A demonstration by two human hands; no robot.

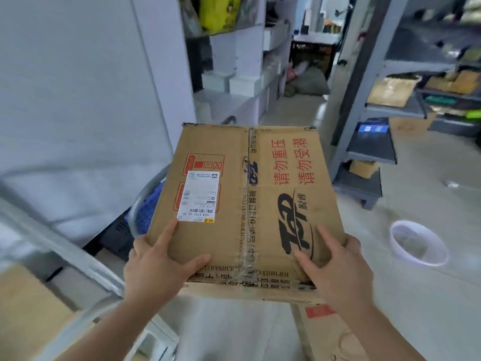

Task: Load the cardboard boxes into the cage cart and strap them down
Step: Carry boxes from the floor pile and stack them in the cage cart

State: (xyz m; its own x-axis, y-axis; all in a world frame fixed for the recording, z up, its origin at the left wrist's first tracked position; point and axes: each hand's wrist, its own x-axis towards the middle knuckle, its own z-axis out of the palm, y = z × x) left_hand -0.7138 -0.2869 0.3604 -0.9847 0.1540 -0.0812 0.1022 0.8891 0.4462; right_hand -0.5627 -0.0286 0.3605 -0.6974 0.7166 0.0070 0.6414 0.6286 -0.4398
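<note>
Nearest, the left hand (pixel 156 259) and right hand (pixel 335 264) each kept a curled grip on a near corner of the cardboard box (pixel 247 199), which was up in mid-air. A second box (pixel 335 334) lay below. Loading looked unfinished and no strap showed. Shelving (pixel 377 105) stood beyond.

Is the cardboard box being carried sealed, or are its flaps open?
Sealed. The cardboard box has its top flaps lying flat and closed, with clear tape running along the centre seam.
</note>
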